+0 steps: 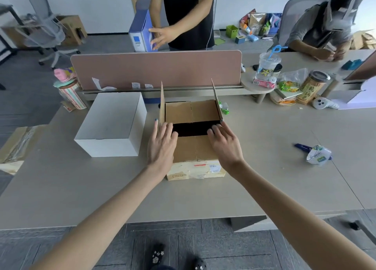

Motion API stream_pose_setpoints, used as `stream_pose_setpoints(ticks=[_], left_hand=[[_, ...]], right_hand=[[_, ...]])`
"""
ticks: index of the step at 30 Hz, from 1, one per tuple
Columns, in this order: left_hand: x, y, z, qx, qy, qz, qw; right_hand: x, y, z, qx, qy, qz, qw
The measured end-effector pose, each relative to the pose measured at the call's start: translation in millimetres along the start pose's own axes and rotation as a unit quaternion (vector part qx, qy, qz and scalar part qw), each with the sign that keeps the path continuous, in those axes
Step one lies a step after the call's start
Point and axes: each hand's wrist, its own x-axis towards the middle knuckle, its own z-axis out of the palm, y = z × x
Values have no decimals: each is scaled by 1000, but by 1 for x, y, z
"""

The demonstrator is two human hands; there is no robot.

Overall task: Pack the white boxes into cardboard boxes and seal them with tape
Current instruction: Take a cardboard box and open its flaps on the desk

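Now you're pressing your left hand (161, 142) and right hand (223, 142), both flat, onto the near flap (193, 147) of the cardboard box (195, 170); the white box (112, 123) is sitting just left of it.

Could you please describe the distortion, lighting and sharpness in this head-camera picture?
Head view: wide-angle distortion leans the office chair and stretches the edges; lighting is soft and even, little shadow beside the white box; the cardboard box opening reads black; distant clutter looks soft.

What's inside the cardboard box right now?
Only a dark gap shows between the folded flaps of the cardboard box; the contents are hidden in shadow. A white box sits outside, to its left.
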Motion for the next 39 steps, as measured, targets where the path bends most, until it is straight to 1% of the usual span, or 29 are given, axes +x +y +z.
stream_pose_setpoints(ticks=[2, 3, 4, 5, 7, 9, 11, 14, 16, 18, 20, 21, 22, 24, 25, 26, 28, 30, 31, 33, 35, 37, 39], left_hand=[[5, 2, -1, 77, -95, -25, 992], [6, 2, 1, 107, -135, -36, 984], [7, 1, 5, 125, -165, -44, 977], [8, 0, 12, 127, -184, -53, 973], [8, -3, 29, 72, -202, -81, 973], [4, -4, 47, -23, -212, -109, 971], [3, -5, 64, -102, -198, -113, 968], [5, -6, 84, -207, -151, -118, 959], [6, -7, 95, -288, -137, -132, 939], [5, -6, 105, -375, -128, -152, 905], [4, -4, 110, -469, -108, -176, 859], [5, -4, 111, -508, -99, -183, 836], [5, -4, 111, -538, -87, -184, 818], [3, -6, 113, -576, -65, -183, 794], [2, -7, 113, -588, -61, -181, 786], [1, -9, 114, -596, -60, -178, 781], [1, -11, 116, -604, -63, -175, 775], [1, -12, 118, -603, -64, -170, 777], [2, -12, 119, -593, -61, -169, 785], [2, -13, 121, -551, -55, -166, 816], [3, -12, 120, -491, -58, -165, 854], [6, -13, 115, -419, -51, -158, 893], [11, -15, 113, -363, -32, -139, 921]], right_hand=[[11, -3, -2, -31, -62, 20, 997], [15, -4, -1, -51, -115, 35, 991], [19, -4, 1, -71, -174, 54, 981], [22, -2, 8, -92, -211, 76, 970], [20, 2, 16, -122, -223, 118, 960], [12, 5, 28, -100, -232, 161, 954], [2, 7, 37, -65, -239, 202, 948], [-7, 14, 54, 13, -222, 248, 943], [-11, 16, 67, 86, -208, 261, 939], [-13, 18, 75, 162, -191, 285, 925], [-15, 19, 77, 206, -173, 312, 911], [-17, 20, 78, 235, -165, 331, 899], [-18, 21, 78, 279, -151, 355, 880], [-19, 23, 79, 369, -112, 391, 836], [-20, 23, 79, 394, -97, 399, 822], [-22, 23, 81, 406, -85, 404, 815], [-24, 22, 81, 409, -69, 405, 815], [-26, 20, 79, 405, -67, 413, 813], [-26, 20, 78, 390, -75, 415, 818], [-26, 20, 75, 330, -108, 409, 844], [-24, 21, 72, 269, -127, 392, 871], [-21, 21, 71, 251, -122, 371, 886], [-17, 21, 74, 258, -111, 342, 897]])
